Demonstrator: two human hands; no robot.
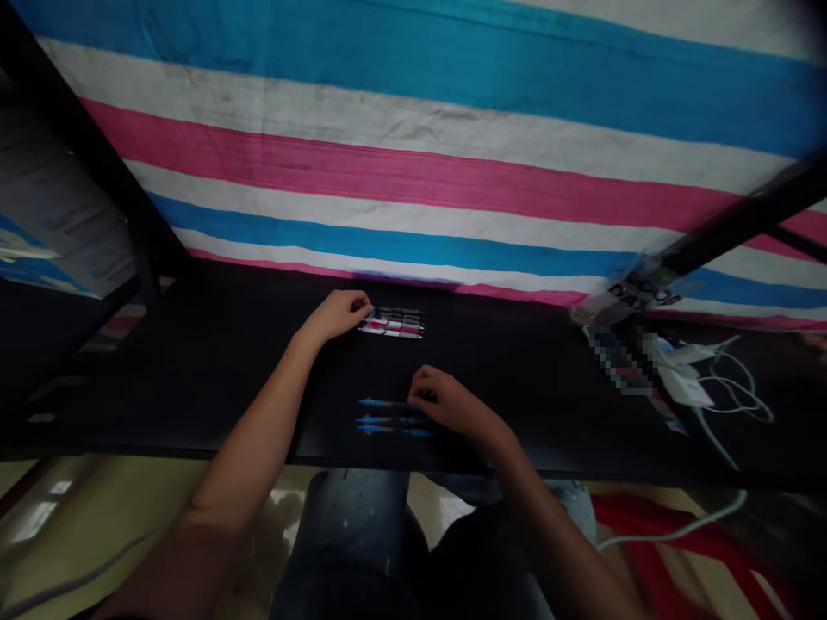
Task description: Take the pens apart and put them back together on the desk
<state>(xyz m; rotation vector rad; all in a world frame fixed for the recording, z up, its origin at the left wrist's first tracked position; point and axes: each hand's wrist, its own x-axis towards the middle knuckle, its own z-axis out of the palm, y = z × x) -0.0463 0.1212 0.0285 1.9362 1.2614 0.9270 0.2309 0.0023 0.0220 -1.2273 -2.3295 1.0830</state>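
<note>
At the back of the black desk lies a row of pens (401, 325), side by side, with dark, white and red barrels. My left hand (339, 314) is at their left ends, its fingers closed in a pinch at the end of the rearmost dark pen (401, 311). Nearer the front edge, several blue pens (388, 420) lie roughly parallel. My right hand (449, 403) has its fingers curled and pinched at the right end of the rearmost blue pen (384, 403). That hand hides the right ends of the blue pens.
The black desk (194, 370) backs onto a striped sheet (401, 164). On the right are a clear plastic bag (637, 288), a blurred-out object (620, 362) and a white power strip (685, 383) with cables. Dark frame posts stand at both sides.
</note>
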